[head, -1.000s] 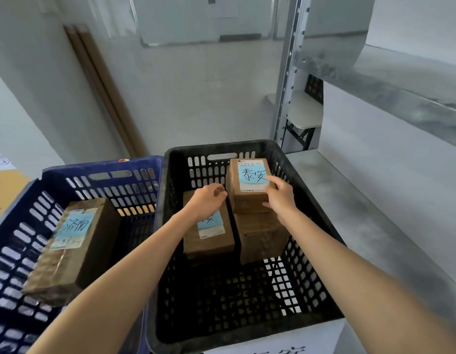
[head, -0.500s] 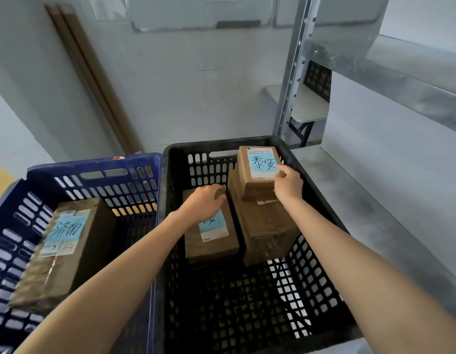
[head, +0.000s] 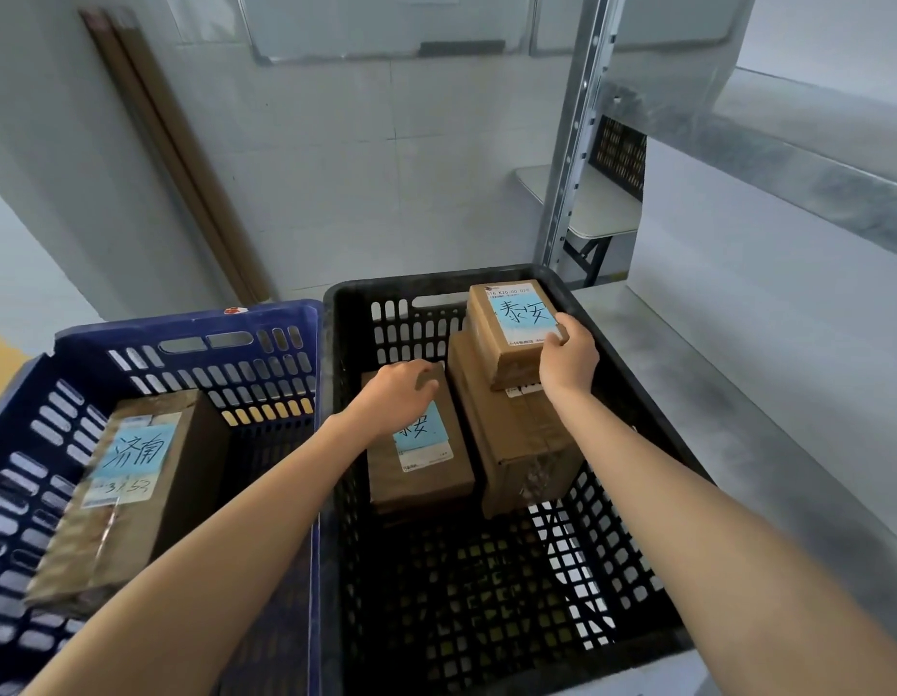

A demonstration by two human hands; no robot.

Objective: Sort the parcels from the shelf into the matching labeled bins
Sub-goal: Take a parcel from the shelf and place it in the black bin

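Parcel (head: 517, 330) gripped by right hand (head: 569, 361), left hand (head: 397, 398) grasping neighbouring parcel (head: 420, 467)

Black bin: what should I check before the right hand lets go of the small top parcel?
1. Small top parcel inside the black bin: ok.
2. Seated flat on the large parcel: cannot tell.
3. Right hand grip on its near corner: ok.
4. Left hand on the left parcel, clear of the stack: ok.
5. Bin's label matches the parcel's: cannot tell, bin label out of view.
6. Blue bin holds the differently labelled parcel, kept apart: ok.
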